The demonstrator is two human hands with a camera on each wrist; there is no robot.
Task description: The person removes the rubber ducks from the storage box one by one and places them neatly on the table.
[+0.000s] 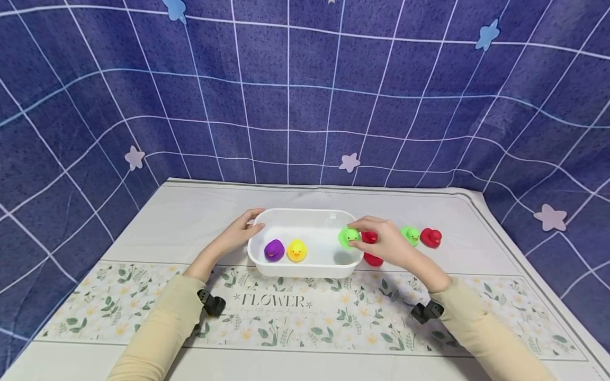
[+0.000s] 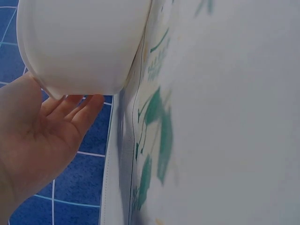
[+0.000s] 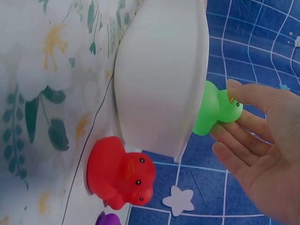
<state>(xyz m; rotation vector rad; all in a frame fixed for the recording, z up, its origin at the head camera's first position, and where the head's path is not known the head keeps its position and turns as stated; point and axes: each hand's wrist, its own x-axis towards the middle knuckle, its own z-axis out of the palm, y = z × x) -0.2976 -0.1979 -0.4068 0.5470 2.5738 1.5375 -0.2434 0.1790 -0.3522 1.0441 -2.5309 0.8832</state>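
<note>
Cream sleeves (image 1: 157, 333) extend over the floral print (image 1: 274, 300). Beyond it, a purple duck (image 1: 274, 251) and a yellow duck (image 1: 297, 251) sit in the tub (image 1: 305, 271), near its front wall. The left hand (image 1: 236, 234) grips the tub's left end, thumb over the rim — probably to steady it. At the other end, the right hand (image 1: 389, 242) pinches a green duck (image 1: 350, 237) by its head, above the tub's floor — a hold that seems to leave its base free. Behind hangs a curtain (image 1: 305, 111).

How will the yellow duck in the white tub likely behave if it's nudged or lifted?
The yellow duck looks like a moulded toy, so it's probably light. Its smooth surface may slip a little. Its squat, upright body would likely slide or rock, perhaps bumping the purple duck beside it.
</note>
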